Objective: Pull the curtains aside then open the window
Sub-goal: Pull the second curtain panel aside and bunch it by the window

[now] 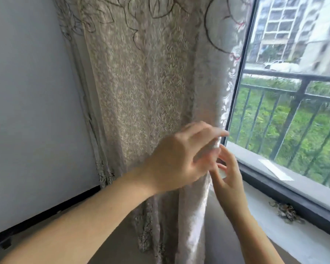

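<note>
Your left hand (181,159) fingers are curled on the curtain (141,82) edge; right hand (227,174) is loosely bent just below, grip unclear. Window (293,92) sits right of both. Thin pinch, so the fabric may slip & swing back.

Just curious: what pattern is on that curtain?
Beige curtain, fine swirl texture, dark outlined leaves; head view.

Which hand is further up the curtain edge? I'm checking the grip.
The left hand, its fingers curled over the curtain edge; the right hand sits lower, beside the window sill.
</note>
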Demonstrator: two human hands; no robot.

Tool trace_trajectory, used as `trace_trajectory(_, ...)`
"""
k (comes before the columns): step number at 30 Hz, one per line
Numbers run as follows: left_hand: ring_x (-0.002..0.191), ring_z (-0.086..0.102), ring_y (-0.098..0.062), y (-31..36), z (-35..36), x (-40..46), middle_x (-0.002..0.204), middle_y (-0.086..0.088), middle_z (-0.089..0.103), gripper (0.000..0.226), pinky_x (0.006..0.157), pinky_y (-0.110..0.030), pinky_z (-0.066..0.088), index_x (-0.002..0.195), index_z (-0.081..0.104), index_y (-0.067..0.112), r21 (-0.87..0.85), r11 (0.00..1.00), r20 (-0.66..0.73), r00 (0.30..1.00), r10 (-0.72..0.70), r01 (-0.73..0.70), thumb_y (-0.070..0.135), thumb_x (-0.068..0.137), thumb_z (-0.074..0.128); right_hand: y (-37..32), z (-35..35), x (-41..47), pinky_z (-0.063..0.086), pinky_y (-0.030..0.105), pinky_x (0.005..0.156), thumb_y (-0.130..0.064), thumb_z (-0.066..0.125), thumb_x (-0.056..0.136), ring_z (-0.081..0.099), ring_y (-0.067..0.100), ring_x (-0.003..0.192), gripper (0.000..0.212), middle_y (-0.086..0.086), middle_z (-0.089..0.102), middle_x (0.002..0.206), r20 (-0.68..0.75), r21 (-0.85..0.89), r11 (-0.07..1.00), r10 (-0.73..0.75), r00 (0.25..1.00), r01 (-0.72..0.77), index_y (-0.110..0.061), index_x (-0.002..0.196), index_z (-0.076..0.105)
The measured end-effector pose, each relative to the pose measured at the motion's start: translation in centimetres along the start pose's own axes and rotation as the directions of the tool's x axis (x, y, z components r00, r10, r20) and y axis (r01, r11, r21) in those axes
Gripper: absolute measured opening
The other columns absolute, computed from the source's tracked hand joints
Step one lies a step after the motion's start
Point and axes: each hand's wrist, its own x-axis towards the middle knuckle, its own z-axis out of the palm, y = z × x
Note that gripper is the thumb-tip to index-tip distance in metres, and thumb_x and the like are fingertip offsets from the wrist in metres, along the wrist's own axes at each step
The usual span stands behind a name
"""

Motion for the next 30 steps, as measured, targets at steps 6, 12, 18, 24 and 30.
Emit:
trace_trajectory(6, 0.098, 0.063, -0.024, -9.2, -4.1, 8.7, 0.094, -0.005, 0.069, 0.022, 0.104, -0.05, 0.035, 0.101, 0.066, 0.014, 0.582, 0.521, 0.264, 0.751, 0.605, -0.625, 0.019, 0.083, 0.054, 0.1, 9.0, 5.9, 0.038, 0.035, 0.102, -0.049, 0.038, 0.086, 0.045, 0.013, 0.123, 0.055, 0.001, 0.044, 0.138, -0.193, 0.078, 0.996, -0.019, 0.981, 0.034, -0.029, 0.137, 0.032)
trace_trajectory(12, 0.12, 0.052, -0.023, -20.3, -8.8, 11.8, 0.12, -0.005, 0.063, 0.034, 0.108, -0.06, 0.02, 0.104, 0.062, 0.017, 0.621, 0.169, 0.632, 0.617, 0.47, -0.765, 0.032, 0.093, 0.033, 0.6, 18.1, 12.0, 0.021, 0.011, 0.108, -0.066, 0.039, 0.082, 0.02, -0.004, 0.138, 0.08, -0.013, 0.023, 0.151, -0.272, 0.085, 0.994, -0.045, 0.961, 0.071, -0.025, 0.145, 0.012)
trace_trajectory(18, 0.09, 0.062, -0.026, -29.4, -11.7, 14.2, 0.084, -0.004, 0.067, 0.032, 0.111, -0.058, 0.023, 0.081, 0.065, 0.013, 0.656, 0.064, 0.682, 0.628, 0.375, -0.752, 0.03, 0.092, 0.039, 2.1, 26.1, 20.4, 0.04, 0.011, 0.063, -0.041, 0.04, 0.088, 0.059, 0.013, 0.092, 0.038, -0.008, 0.06, 0.108, -0.258, -0.011, 0.999, 0.04, 0.965, -0.044, -0.03, 0.125, 0.037)
trace_trajectory(24, 0.062, 0.054, -0.024, -41.4, -15.7, 15.0, 0.057, 0.0, 0.059, 0.033, 0.094, -0.04, 0.034, 0.059, 0.059, 0.015, 0.793, 0.16, 0.461, 0.751, 0.473, -0.587, 0.022, 0.087, 0.043, 3.5, 34.9, 29.2, 0.042, 0.031, 0.066, -0.03, 0.047, 0.093, 0.06, 0.022, 0.084, 0.026, 0.0, 0.065, 0.098, -0.207, -0.108, 0.993, -0.07, 0.976, 0.048, -0.025, 0.118, 0.045)
trace_trajectory(30, 0.052, 0.05, -0.024, -52.8, -19.8, 16.0, 0.046, -0.001, 0.058, 0.031, 0.085, -0.035, 0.034, 0.051, 0.058, 0.015, 0.846, 0.162, 0.372, 0.779, 0.505, -0.508, 0.02, 0.081, 0.049, 5.9, 44.7, 37.4, 0.042, 0.032, 0.059, -0.035, 0.046, 0.092, 0.063, 0.024, 0.076, 0.032, 0.002, 0.069, 0.093, -0.179, -0.129, 0.987, -0.119, 0.977, 0.097, -0.031, 0.123, 0.04)
